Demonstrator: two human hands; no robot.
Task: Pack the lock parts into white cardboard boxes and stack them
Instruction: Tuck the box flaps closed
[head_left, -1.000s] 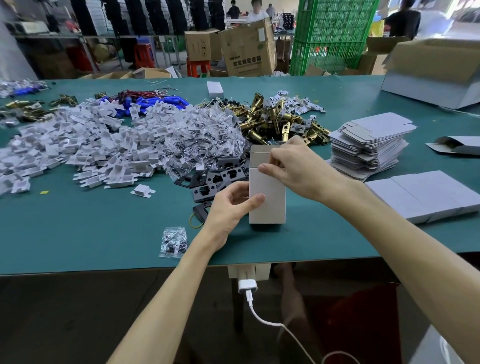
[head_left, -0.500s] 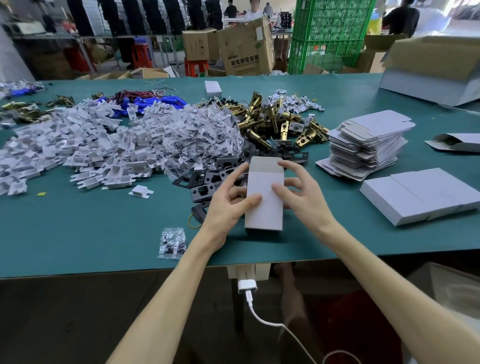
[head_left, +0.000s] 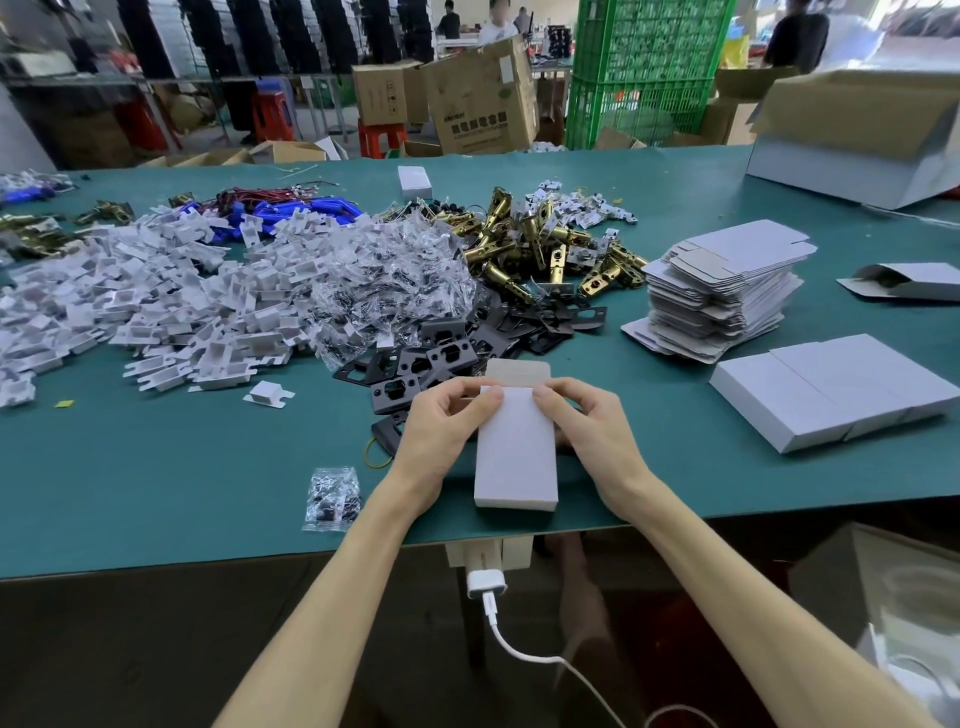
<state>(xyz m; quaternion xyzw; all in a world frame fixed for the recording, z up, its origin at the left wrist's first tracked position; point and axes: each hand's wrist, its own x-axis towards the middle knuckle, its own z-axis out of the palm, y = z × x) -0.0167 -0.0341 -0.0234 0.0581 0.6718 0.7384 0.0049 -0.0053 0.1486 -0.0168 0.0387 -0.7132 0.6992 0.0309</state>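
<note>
The white box (head_left: 515, 457) sits at the near edge of the table (head_left: 156, 493), flap raised; the left hand (head_left: 441, 434) and right hand (head_left: 592, 431) pinch its top corners with curled fingers; green surface shows between it, a small bag (head_left: 332, 499) leftward and closed boxes (head_left: 831, 389) rightward.

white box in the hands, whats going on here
A person grips a white cardboard box at the near edge of the green table, left hand and right hand pinching its top end, where the brown flap stands open. Behind lie heaps of white plastic inserts, black plates and brass latches; flat white box blanks are stacked to the right.
</note>
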